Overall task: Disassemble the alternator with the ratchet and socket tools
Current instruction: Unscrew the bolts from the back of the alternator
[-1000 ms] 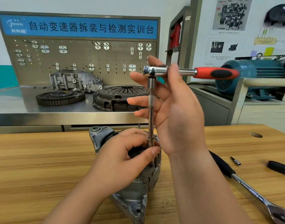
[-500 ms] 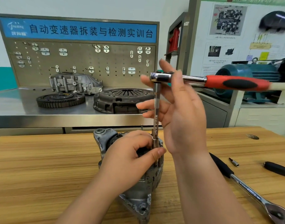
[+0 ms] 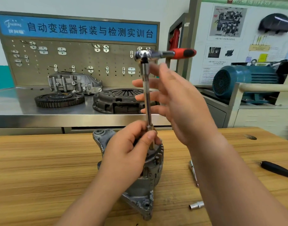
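Steel bench, far left: a toothed ring gear (image 3: 58, 99) and a dark clutch cover (image 3: 120, 100) lie side by side.
Wooden table (image 3: 42, 168): carries the alternator and the loose tools.
Left hand (image 3: 127, 149): rests on top of the alternator, thumb and fingers pinching the lower end of the extension bar.
Alternator (image 3: 148, 181): stands upright at the middle of the table, under the left hand.
Extension bar (image 3: 147, 101): near vertical, rising from the alternator's top.
Ratchet (image 3: 164, 53): sits on the bar's upper end, red handle pointing right.
Right hand (image 3: 180, 108): fingers spread and straight, just beside the bar; contact cannot be told.
Loose socket (image 3: 196, 205): lies on the table right of the alternator.
Black handle (image 3: 277, 171): lies near the table's right edge.
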`<state>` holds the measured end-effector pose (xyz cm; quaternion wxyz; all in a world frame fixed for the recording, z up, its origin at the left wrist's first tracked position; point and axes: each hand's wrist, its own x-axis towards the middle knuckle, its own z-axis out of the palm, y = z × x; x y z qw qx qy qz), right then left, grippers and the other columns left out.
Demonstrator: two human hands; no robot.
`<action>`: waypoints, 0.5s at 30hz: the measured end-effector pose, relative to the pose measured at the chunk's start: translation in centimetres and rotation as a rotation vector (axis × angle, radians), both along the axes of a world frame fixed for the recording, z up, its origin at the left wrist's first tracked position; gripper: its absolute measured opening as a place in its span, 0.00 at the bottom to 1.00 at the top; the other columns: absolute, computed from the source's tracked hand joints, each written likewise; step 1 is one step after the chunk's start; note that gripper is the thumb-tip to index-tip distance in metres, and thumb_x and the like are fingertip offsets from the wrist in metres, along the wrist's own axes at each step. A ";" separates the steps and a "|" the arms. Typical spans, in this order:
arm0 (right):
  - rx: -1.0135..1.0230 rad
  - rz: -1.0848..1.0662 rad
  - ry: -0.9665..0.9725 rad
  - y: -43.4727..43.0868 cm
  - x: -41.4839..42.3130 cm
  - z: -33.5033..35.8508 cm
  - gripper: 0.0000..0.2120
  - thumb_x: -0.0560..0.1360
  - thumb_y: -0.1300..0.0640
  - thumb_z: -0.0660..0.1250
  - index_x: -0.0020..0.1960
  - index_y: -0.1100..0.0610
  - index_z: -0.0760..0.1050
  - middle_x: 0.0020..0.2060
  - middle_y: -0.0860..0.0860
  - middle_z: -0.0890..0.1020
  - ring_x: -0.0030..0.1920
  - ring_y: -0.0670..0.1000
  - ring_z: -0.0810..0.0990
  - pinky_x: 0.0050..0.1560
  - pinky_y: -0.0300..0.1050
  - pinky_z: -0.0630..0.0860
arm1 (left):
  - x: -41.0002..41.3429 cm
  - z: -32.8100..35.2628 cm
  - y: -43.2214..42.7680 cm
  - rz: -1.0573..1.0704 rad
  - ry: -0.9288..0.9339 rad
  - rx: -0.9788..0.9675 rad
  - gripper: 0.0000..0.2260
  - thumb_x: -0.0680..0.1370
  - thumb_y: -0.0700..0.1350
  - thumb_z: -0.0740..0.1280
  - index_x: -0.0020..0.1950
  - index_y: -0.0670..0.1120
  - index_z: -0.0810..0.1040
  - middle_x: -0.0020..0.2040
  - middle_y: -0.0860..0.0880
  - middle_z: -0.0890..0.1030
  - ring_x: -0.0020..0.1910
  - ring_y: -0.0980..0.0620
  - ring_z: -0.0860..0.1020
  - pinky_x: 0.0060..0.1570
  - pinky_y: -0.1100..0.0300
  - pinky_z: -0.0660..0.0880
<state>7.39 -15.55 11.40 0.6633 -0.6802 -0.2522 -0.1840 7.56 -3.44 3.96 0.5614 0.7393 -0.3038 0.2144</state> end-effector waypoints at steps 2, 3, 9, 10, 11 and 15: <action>-0.170 -0.116 -0.046 -0.7 -0.3 -0.4 0.09 0.80 0.47 0.59 0.54 0.44 0.77 0.47 0.45 0.83 0.44 0.44 0.82 0.43 0.43 0.81 | -0.1 0.6 0.5 -0.003 -0.027 -0.040 0.08 0.76 0.48 0.61 0.40 0.51 0.78 0.37 0.52 0.82 0.39 0.53 0.80 0.41 0.54 0.77; -0.251 -0.181 -0.068 -1.1 -0.5 -0.9 0.09 0.80 0.47 0.60 0.52 0.45 0.78 0.43 0.43 0.83 0.42 0.42 0.81 0.41 0.40 0.80 | -0.1 0.8 0.8 0.007 -0.041 -0.052 0.08 0.76 0.48 0.60 0.41 0.51 0.78 0.37 0.52 0.82 0.38 0.52 0.79 0.41 0.53 0.77; -0.764 -0.355 0.149 -4.3 -2.0 -4.7 0.17 0.69 0.38 0.65 0.37 0.52 0.78 0.33 0.47 0.80 0.31 0.40 0.75 0.35 0.40 0.76 | 0.1 1.0 1.5 0.042 -0.019 -0.112 0.10 0.76 0.51 0.59 0.42 0.52 0.78 0.36 0.51 0.81 0.37 0.48 0.78 0.43 0.42 0.77; -0.826 -0.369 0.189 -4.5 -2.1 -5.4 0.17 0.68 0.37 0.67 0.37 0.52 0.79 0.33 0.46 0.81 0.32 0.40 0.76 0.35 0.39 0.75 | 0.1 0.9 1.3 0.048 -0.025 -0.110 0.10 0.77 0.50 0.58 0.42 0.52 0.78 0.36 0.50 0.81 0.38 0.48 0.78 0.43 0.43 0.77; -0.866 -0.386 0.212 -4.6 -2.1 -5.9 0.16 0.68 0.37 0.69 0.38 0.50 0.79 0.34 0.45 0.81 0.34 0.39 0.76 0.35 0.38 0.75 | 0.1 0.8 1.2 0.049 -0.029 -0.113 0.10 0.77 0.50 0.58 0.42 0.52 0.78 0.36 0.50 0.81 0.37 0.48 0.78 0.43 0.45 0.77; -0.951 -0.441 0.212 -3.8 -2.1 -7.5 0.13 0.68 0.37 0.72 0.39 0.46 0.77 0.34 0.42 0.79 0.38 0.34 0.74 0.29 0.33 0.67 | -0.1 0.4 0.7 0.040 -0.034 -0.126 0.09 0.77 0.48 0.58 0.42 0.51 0.77 0.37 0.51 0.81 0.37 0.52 0.77 0.40 0.54 0.76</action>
